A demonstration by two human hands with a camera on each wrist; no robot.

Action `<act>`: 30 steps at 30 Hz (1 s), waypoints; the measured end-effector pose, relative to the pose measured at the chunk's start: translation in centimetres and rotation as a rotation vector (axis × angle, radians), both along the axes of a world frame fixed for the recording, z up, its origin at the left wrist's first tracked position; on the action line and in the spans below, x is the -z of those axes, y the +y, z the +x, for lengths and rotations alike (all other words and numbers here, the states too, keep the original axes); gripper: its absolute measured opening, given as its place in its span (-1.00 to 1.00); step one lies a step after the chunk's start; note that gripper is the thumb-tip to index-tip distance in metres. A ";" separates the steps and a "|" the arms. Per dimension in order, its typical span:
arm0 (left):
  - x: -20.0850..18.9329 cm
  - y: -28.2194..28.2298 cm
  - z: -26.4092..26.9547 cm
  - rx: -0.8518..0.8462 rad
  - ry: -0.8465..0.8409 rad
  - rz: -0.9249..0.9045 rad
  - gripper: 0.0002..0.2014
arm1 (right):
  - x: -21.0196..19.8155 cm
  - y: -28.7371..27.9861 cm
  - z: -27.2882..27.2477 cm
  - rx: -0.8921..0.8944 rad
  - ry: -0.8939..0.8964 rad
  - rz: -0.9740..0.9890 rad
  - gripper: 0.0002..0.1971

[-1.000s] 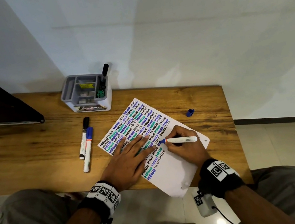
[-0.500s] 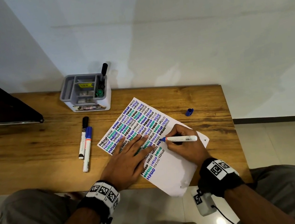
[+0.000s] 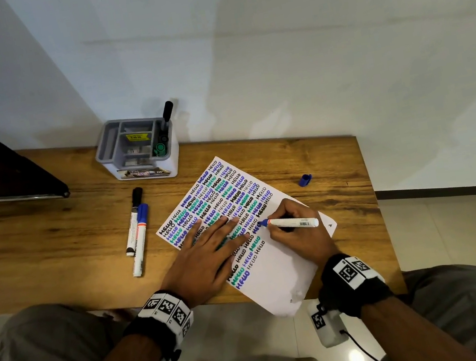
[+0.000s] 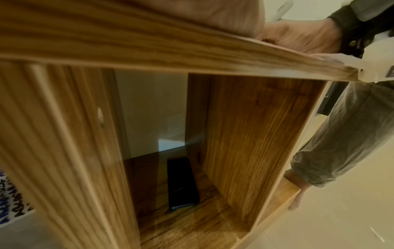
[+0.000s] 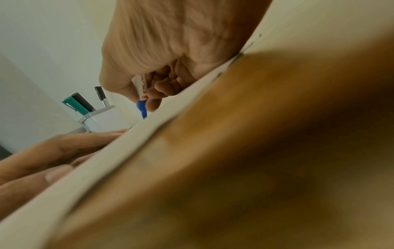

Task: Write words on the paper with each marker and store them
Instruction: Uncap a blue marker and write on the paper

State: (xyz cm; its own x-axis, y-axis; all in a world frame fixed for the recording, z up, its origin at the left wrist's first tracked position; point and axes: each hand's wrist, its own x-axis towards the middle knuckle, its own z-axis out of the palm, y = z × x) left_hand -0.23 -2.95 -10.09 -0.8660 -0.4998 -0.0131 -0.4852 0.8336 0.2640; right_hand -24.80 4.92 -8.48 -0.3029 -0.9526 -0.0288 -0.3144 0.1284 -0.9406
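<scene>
Blue ink going onto the paper (image 3: 280,271), under my two hands.

Beyond my left hand (image 3: 204,260), which lies flat with straight fingers on the sheet, two capped markers (image 3: 137,231) wait. My right hand (image 3: 297,233) pinches the blue marker (image 3: 292,223): tip towards the left hand, barrel pointing right. Its blue cap (image 3: 305,180) lies farther right, nearer this hand, I judge.
</scene>
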 end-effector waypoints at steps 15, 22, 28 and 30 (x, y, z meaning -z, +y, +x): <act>0.0 0.0 0.0 -0.002 0.023 -0.002 -0.52 | -0.1 0.0 0.0 0.031 0.045 -0.020 -0.83; 0.1 0.0 0.1 -0.010 0.015 0.019 -0.52 | -0.7 -0.1 -0.4 0.055 -0.100 0.038 -0.88; 0.3 -0.1 0.2 -0.007 0.039 0.012 -0.53 | -4.2 -0.5 -2.6 0.205 -0.247 -0.086 -0.92; 0.4 -0.1 0.1 -0.002 0.036 0.001 -0.53 | -5.6 -0.7 -3.8 0.284 -0.138 -0.176 -0.89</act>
State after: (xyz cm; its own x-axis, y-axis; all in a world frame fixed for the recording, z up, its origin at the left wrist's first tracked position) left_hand -0.09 -3.08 -10.54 -0.8647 -0.5020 0.0177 -0.4773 0.8321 0.2824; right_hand -28.62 4.25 -2.87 -0.5607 -0.8251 0.0690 -0.1579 0.0247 -0.9871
